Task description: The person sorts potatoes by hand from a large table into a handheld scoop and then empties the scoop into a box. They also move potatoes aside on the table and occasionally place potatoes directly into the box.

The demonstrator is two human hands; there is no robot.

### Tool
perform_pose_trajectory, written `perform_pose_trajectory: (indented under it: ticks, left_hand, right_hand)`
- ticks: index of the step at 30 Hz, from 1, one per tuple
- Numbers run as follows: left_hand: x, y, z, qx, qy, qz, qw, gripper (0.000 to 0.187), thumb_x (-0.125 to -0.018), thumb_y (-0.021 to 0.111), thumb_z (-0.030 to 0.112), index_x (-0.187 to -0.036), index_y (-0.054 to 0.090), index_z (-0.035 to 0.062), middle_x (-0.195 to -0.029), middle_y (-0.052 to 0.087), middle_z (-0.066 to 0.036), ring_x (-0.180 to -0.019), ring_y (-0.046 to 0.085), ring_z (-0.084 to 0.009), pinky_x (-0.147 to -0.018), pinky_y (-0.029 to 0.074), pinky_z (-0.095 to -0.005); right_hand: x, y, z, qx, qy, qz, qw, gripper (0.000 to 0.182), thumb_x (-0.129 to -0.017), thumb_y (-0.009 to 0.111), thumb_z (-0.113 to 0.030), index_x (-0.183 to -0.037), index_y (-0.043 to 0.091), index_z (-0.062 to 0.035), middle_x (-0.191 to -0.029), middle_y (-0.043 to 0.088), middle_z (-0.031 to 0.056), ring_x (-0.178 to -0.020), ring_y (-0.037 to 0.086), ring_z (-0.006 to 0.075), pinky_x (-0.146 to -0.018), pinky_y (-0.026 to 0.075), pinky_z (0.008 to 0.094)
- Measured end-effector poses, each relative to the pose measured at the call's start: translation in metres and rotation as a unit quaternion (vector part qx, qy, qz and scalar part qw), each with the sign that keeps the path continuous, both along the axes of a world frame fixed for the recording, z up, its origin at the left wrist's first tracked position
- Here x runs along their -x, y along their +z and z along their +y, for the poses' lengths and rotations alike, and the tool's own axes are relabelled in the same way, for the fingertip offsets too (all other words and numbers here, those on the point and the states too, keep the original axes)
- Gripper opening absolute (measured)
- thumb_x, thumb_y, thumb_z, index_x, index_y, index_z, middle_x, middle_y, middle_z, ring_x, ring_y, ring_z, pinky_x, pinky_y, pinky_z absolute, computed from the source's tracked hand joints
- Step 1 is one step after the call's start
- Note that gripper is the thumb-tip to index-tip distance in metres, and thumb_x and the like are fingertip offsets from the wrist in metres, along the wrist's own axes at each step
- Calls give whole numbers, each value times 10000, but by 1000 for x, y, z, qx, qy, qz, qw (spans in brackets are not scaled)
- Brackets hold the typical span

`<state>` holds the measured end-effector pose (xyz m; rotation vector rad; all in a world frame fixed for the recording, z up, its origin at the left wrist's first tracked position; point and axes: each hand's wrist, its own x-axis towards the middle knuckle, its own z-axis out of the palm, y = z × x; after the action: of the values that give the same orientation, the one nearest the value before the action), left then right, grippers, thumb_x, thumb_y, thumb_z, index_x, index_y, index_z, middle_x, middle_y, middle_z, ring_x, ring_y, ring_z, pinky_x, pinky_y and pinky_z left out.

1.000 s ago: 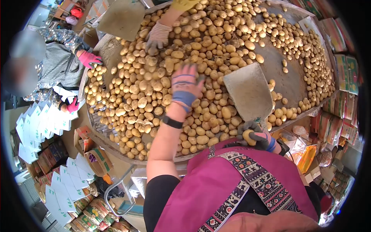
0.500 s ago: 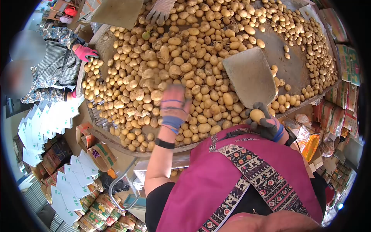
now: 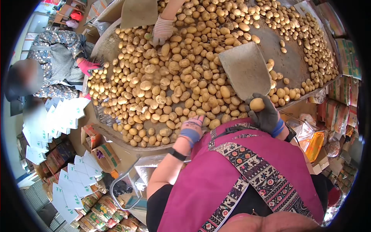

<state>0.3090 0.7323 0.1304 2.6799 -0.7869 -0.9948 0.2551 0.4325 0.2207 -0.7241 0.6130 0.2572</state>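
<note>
Many potatoes (image 3: pixel 154 83) cover a large metal-topped table (image 3: pixel 288 58). My left hand (image 3: pixel 192 129), in a pink and blue glove, is at the near edge of the pile, its fingers at the potatoes close to the apron; what they hold, if anything, is hidden. My right hand (image 3: pixel 266 116), in a dark grey glove with a blue cuff, holds a single potato (image 3: pixel 257 104) in its curled fingers. Just beyond it a flat metal scoop (image 3: pixel 247 71) lies on the potatoes.
A co-worker's striped glove (image 3: pixel 162 31) reaches into the pile from the far side, beside another metal plate (image 3: pixel 139 13). At left, another person's pink glove (image 3: pixel 88 67) touches potatoes. White cartons (image 3: pixel 65 116) and a metal-framed cart (image 3: pixel 125 191) stand lower left.
My left hand has moved from above the pile toward my body. My right hand keeps its potato. The co-worker's striped glove reaches further in, and the view has shifted slightly.
</note>
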Motion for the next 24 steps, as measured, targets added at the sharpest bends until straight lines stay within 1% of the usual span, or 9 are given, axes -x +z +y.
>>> perform_pose_trajectory:
  ticks: [3,8,10,12,14,16,17,19,24]
  left_hand:
    - [16,-21,-6,-31,-4,-42,999,642,-766,709,339,-1315,471,107,-1231,538,-135,-1156,523,-300,-923,460,-385]
    - [-3,13,-16,-48,-11,-19,999,613,-775,707,357,-1285,493,93,-1264,540,-152,-1145,543,-310,-905,472,-387]
    - [-16,33,-21,-33,97,58,993,575,-784,708,326,-1254,512,60,-1158,608,-166,-1030,605,-339,-856,494,-380]
    - [-13,31,-19,77,150,32,985,488,-807,693,281,-1203,546,35,-1060,654,-167,-939,643,-332,-806,510,-361]
    - [-12,66,-46,417,223,328,818,441,-805,694,316,-1129,561,47,-1067,636,-174,-969,625,-330,-817,505,-395]
    - [-18,58,-66,412,179,364,816,421,-810,690,220,-1163,579,20,-1083,649,-158,-932,647,-297,-788,510,-323]
    - [-22,39,-69,330,126,222,909,419,-817,681,233,-1173,575,40,-1088,646,-150,-961,633,-309,-817,505,-341]
    - [-27,37,-75,121,-31,22,992,419,-827,622,198,-1228,559,89,-1182,613,-119,-1074,588,-287,-901,477,-354]
    - [8,-17,-57,-8,-292,-71,954,538,-782,550,106,-1314,479,142,-1349,492,-101,-1187,507,-296,-946,463,-380]
  right_hand:
    - [12,5,-9,-65,7,-3,998,411,-912,594,-328,-1252,487,-124,-1090,599,92,-927,615,191,-718,540,242]
    - [39,-22,-34,-162,15,35,986,434,-887,648,-243,-1241,481,-57,-1066,592,93,-888,624,181,-683,545,221]
    - [44,-25,-30,-115,-67,50,990,445,-885,650,-282,-1205,496,-14,-1069,591,107,-929,620,201,-737,554,279]
    - [44,-20,-24,-104,-87,48,990,444,-895,630,-307,-1211,496,-25,-1083,591,112,-967,611,218,-792,546,327]
    - [45,-21,-22,-94,-101,49,989,444,-905,611,-331,-1217,497,-37,-1096,592,117,-1005,603,236,-846,538,376]
    - [47,-24,-25,-211,-57,8,976,460,-918,579,-357,-1249,478,-56,-1166,574,133,-1089,572,276,-932,490,467]
    - [48,-23,-23,-248,-49,-18,967,466,-918,578,-342,-1278,460,-70,-1205,562,142,-1127,554,305,-942,481,494]
    - [54,-24,-29,-279,-58,-5,959,482,-909,591,-344,-1281,457,-67,-1187,568,152,-1084,569,304,-900,498,471]
    - [77,-27,-39,-308,-80,101,943,485,-907,575,-340,-1302,456,-85,-1185,564,187,-849,601,256,-671,509,351]
